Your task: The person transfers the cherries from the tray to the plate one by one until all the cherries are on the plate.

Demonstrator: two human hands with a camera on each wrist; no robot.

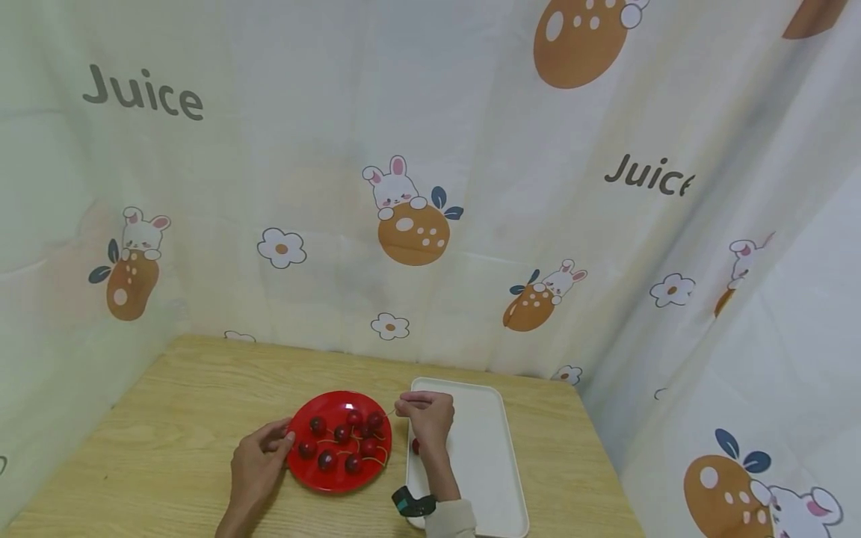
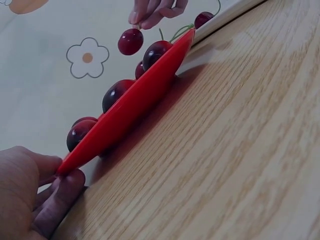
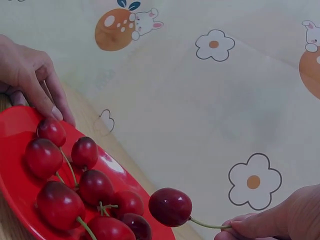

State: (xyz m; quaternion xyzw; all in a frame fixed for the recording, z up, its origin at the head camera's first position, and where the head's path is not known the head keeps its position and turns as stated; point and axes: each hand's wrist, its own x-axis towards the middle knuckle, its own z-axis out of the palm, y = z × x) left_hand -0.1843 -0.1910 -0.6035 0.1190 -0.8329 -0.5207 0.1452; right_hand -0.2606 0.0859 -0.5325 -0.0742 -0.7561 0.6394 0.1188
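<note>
My left hand (image 1: 258, 462) grips the left rim of a round red plate (image 1: 316, 478), thumb on top and fingers beneath. Several dark red cherries with green stems lie on the plate, such as this cherry (image 1: 326, 459). Between thumb and fingertips, my right hand (image 1: 430, 422) pinches the stem of one cherry (image 3: 170, 207). That cherry hangs above the plate's right side, as the left wrist view shows. Another cherry (image 1: 415, 446) lies at the left side of a white rectangular tray (image 1: 484, 463), partly covered by my right hand.
The light wood table (image 1: 202, 403) carries the plate and, to its right, the tray. A pale curtain (image 1: 316, 187) printed with rabbits, fruit and flowers hangs behind the table and along its sides. A dark band (image 1: 413, 503) sits on my right wrist.
</note>
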